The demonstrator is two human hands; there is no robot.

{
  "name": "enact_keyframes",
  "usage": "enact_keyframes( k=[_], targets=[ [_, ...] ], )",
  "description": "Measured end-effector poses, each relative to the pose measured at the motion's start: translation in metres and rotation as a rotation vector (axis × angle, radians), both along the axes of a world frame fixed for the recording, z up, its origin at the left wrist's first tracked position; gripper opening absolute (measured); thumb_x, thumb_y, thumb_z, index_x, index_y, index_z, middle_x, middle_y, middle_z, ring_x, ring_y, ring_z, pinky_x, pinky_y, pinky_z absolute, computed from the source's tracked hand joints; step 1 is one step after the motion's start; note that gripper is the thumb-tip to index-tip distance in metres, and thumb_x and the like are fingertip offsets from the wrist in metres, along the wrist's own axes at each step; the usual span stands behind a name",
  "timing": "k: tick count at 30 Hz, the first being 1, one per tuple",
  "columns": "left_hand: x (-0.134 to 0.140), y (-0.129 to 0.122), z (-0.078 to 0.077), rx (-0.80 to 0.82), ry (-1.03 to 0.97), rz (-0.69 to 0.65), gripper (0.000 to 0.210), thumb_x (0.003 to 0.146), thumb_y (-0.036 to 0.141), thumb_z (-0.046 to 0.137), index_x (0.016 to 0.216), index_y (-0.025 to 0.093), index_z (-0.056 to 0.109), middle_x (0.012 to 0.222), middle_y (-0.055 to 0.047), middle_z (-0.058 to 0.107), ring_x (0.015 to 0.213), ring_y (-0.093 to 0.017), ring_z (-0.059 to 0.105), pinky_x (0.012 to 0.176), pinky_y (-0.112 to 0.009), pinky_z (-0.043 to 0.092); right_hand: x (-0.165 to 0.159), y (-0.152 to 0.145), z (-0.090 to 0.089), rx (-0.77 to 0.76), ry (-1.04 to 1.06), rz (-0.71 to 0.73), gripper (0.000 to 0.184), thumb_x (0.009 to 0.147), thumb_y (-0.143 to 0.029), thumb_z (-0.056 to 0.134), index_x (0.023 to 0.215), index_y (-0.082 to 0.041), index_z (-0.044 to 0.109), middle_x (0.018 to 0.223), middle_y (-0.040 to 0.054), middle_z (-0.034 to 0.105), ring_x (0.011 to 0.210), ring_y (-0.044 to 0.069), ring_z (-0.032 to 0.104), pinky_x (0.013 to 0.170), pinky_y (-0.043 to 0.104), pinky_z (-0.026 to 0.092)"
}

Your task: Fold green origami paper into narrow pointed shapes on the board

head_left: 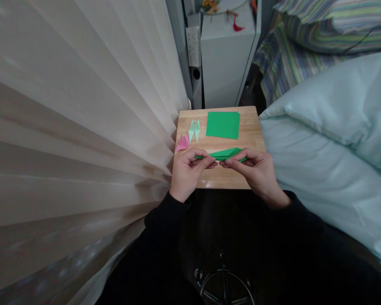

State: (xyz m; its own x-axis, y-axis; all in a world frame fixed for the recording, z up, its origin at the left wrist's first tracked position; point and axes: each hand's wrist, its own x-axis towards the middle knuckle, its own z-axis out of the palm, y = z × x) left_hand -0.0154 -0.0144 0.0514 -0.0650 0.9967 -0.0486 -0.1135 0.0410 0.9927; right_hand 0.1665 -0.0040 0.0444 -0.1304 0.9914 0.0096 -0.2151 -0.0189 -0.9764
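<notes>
A partly folded sheet of green origami paper [224,153] is stretched sideways between my hands, above the near part of a small wooden table [222,181]. My left hand [192,166] pinches its left end between thumb and fingers. At the other end, my right hand [252,166] grips the paper the same way, thumb toward me. Beyond them lies a stack of flat green paper squares [222,125]. To its left rest a pale green folded paper piece [194,129] with pointed tips and a pink folded paper piece [182,142], the pink one close to my left hand.
A pleated curtain [114,106] hangs along the table's left side. On the right is a bed with a pale blue quilt [324,140] and a striped pillow [346,25]. A white cabinet [227,67] stands behind the table; a wheeled chair base [224,284] is below.
</notes>
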Motion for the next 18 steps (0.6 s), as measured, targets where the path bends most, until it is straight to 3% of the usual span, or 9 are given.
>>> enact_keyframes(
  k=[18],
  targets=[
    [0.0038,-0.0040,0.0047,-0.058,-0.009,0.052,0.031,0.071,0.034,0.091,0.071,0.018,0.064,0.069,-0.002,0.076,0.067,-0.019,0.078,0.072,-0.031,0.065,-0.0035,-0.0033,0.0047,-0.001,-0.047,-0.045,0.025,0.075,-0.037,0.090,0.069,-0.023,0.070,0.075,0.0024,0.080,0.071,0.020,0.077,0.075,0.038,0.065]
  ],
)
